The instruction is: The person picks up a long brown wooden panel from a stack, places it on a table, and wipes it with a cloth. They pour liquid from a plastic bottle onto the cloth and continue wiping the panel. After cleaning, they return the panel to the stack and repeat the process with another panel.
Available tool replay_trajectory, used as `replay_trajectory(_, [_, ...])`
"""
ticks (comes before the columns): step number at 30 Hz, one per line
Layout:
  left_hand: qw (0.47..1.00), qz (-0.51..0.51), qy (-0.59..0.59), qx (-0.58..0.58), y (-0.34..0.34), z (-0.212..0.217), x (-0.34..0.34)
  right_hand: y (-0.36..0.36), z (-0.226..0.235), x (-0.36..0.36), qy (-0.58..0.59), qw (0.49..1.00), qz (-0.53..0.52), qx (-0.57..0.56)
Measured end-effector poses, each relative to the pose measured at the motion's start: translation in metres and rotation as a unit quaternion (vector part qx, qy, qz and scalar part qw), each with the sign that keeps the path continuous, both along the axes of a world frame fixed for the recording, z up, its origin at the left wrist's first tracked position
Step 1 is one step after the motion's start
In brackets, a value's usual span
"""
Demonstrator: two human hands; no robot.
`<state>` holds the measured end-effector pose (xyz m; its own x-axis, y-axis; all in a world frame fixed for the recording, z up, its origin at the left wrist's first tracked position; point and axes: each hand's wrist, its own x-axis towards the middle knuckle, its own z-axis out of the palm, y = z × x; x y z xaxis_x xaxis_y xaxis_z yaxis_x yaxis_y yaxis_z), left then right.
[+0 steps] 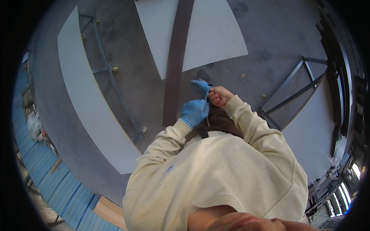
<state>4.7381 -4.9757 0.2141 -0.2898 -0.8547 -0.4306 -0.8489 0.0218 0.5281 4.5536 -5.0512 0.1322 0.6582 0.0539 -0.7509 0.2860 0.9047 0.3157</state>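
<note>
Seen from above, two hands meeting just in front of the chest. Left hand (194, 111) in a blue glove (196, 109), fingers curled, what it grips not clear. Right hand (219, 96) bare, closed in a fist, pinching the end of a blue strip (202, 85), possibly another glove, beside something small and dark hard to make out. Cream sweatshirt (216, 173) sleeves running back to the body. Below, grey concrete floor (269, 34). Ahead, a white panel (216, 34) lying flat with a long dark brown board (175, 65) across it. To the left, a long white counter (88, 100) on a grey metal frame (111, 71).
</note>
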Motion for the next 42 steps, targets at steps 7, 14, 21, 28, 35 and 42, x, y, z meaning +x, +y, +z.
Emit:
replay_trajectory(7, [0.985,0.073,0.121,-0.101,-0.018,-0.023,-0.025,0.011,-0.053,0.030,0.303,0.785,0.126,-0.526])
replay_trajectory(14, [0.975,0.127,0.154,-0.097,-0.030,-0.040,-0.035,-0.015,-0.138,0.031,0.141,0.917,0.132,-0.350])
replay_trajectory(21, [0.982,0.166,0.089,-0.020,-0.028,-0.053,-0.027,-0.038,-0.148,0.059,0.160,0.941,0.080,-0.289])
replay_trajectory(28, [0.942,0.305,0.140,0.009,-0.021,-0.072,-0.026,-0.054,-0.130,0.074,0.243,0.945,-0.069,-0.207])
replay_trajectory(35, [0.937,0.310,0.154,-0.038,-0.037,-0.082,-0.005,-0.070,-0.117,0.096,0.131,0.937,0.046,-0.321])
replay_trajectory(42, [0.937,0.263,0.229,-0.008,-0.013,-0.058,-0.019,-0.064,-0.089,0.100,0.234,0.941,-0.088,-0.226])
